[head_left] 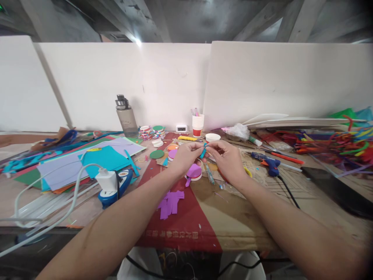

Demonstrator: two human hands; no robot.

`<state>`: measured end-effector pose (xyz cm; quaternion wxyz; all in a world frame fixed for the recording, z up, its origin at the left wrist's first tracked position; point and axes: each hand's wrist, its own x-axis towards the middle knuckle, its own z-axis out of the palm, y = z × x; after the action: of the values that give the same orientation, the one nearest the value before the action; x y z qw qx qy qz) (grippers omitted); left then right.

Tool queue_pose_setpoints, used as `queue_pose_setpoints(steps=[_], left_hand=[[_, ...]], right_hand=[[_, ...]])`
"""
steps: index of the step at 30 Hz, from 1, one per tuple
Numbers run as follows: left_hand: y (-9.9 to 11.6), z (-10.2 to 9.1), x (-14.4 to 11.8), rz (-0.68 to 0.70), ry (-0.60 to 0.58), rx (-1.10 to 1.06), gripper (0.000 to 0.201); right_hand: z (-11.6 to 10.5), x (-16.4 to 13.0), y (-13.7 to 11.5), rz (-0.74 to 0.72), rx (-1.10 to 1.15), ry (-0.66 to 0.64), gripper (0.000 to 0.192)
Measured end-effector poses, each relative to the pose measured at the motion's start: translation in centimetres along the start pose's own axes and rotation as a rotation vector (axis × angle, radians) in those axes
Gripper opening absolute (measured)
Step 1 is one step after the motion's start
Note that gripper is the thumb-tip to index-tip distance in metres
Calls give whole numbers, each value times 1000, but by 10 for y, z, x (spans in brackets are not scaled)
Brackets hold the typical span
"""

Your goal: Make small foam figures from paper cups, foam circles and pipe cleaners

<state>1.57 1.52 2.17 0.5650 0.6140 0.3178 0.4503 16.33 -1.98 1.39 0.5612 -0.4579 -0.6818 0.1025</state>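
Both my hands meet over the middle of the craft table and pinch a small teal paper strip [203,150] between their fingertips. My left hand [186,156] holds its left side, my right hand [228,160] its right side. Just below the hands lies a round purple paper disc on a white lid [194,172]. Purple paper scraps [170,203] lie nearer to me on the red sheet [186,221]. A pen-like tool [210,175] rests under my right hand.
Coloured paper sheets [87,163] are stacked at left, with a white charger on a blue power strip [112,186]. A blue glue gun [269,163] and pipe cleaners [335,146] lie at right. A water bottle [126,116], a paper cup [197,125] and paper discs stand by the white wall.
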Motion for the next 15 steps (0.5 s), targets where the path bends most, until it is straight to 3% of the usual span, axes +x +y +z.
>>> queue_pose_setpoints(steps=[15], left_hand=[[5,1,-4,84,-28,112,14]], right_hand=[[1,0,3,6,8,30,11]])
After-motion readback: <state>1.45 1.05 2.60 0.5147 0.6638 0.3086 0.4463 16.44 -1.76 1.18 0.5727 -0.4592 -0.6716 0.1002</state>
